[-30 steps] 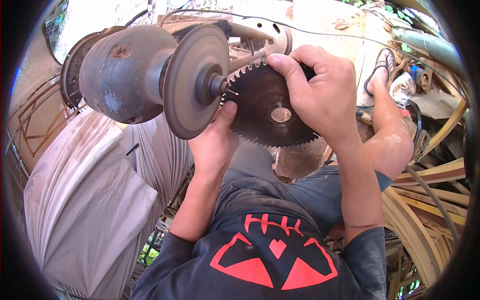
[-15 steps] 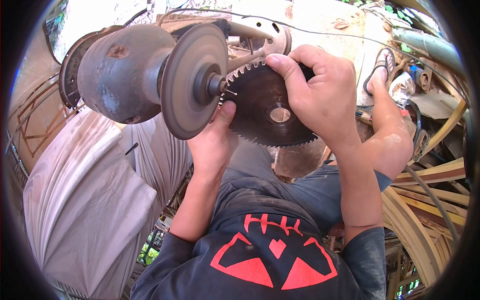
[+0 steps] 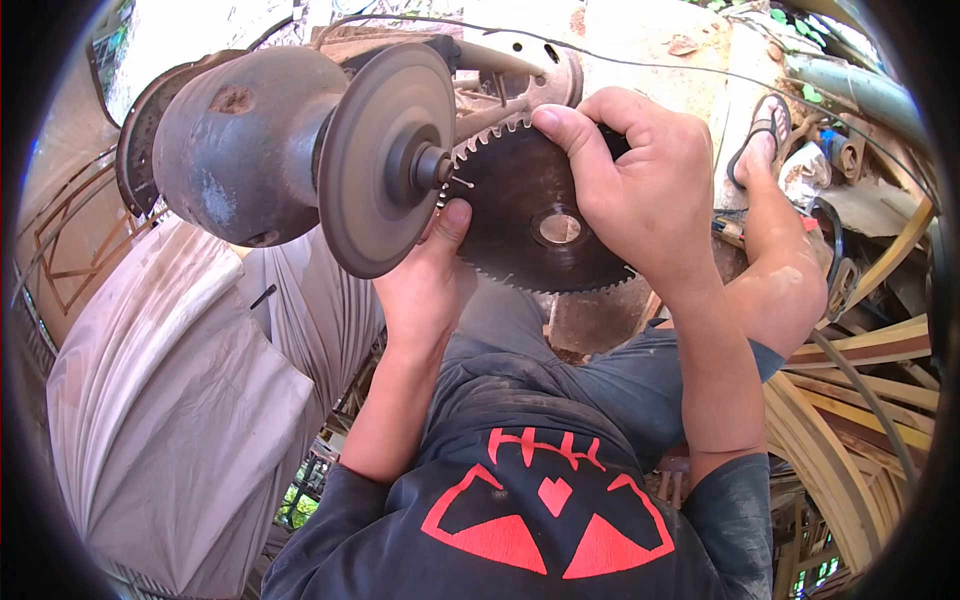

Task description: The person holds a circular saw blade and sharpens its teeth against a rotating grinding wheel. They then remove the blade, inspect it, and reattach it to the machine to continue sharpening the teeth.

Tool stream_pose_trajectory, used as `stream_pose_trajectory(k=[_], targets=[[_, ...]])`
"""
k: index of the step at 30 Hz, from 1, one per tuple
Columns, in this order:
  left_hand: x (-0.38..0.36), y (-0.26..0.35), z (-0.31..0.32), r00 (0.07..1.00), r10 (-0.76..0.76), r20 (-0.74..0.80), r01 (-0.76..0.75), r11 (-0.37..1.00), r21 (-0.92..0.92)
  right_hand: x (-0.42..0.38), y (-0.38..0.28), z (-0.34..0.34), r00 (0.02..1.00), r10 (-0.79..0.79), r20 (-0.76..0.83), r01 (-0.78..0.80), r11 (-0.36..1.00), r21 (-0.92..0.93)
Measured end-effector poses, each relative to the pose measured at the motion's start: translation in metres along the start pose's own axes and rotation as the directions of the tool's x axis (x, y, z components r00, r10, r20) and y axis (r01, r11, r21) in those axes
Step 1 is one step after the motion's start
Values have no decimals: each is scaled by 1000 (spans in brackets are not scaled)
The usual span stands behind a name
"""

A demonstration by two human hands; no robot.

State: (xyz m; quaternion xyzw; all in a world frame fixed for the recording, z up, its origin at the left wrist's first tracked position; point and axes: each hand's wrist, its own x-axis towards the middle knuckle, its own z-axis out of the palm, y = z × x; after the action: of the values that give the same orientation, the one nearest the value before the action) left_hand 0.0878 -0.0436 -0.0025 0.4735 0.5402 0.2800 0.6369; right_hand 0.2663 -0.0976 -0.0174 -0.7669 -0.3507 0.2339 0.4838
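A dark circular saw blade (image 3: 510, 210) with a round centre hole lies tilted between my hands, teeth along its rim. My right hand (image 3: 640, 180) grips its upper right edge, thumb on the near face. At the lower left edge my left hand (image 3: 430, 275) pinches the blade with the thumb on top; the grinding disc partly hides its fingers. That grey disc (image 3: 385, 160) sits on the shaft of a bench grinder motor (image 3: 240, 145), close beside the blade's left teeth. Whether disc and teeth touch, I cannot tell.
Grey cloth (image 3: 180, 400) hangs at the left. Curved wooden strips (image 3: 830, 450) are piled at the lower right. A black cable (image 3: 640, 65) runs across the top, near a pipe (image 3: 860, 95). My sandalled foot (image 3: 760, 145) rests at the upper right.
The motor and disc appear slightly further left and up in view. Both hands keep their hold on the blade, nearly unmoved.
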Motion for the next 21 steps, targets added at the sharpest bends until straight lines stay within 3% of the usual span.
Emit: stream_pose_trajectory(k=[7, 17, 21], targets=[[-1, 1, -5, 998, -54, 25, 54, 998, 17, -1, -1, 0, 1000, 0, -9, 0, 1000, 2], [0, 4, -1, 999, -18, 32, 19, 1000, -18, -1, -2, 0, 1000, 4, -8, -4, 1000, -3], [1, -4, -9, 1000, -10, -12, 10, 999, 52, -2, -3, 0, 1000, 17, -16, -17, 1000, 4]])
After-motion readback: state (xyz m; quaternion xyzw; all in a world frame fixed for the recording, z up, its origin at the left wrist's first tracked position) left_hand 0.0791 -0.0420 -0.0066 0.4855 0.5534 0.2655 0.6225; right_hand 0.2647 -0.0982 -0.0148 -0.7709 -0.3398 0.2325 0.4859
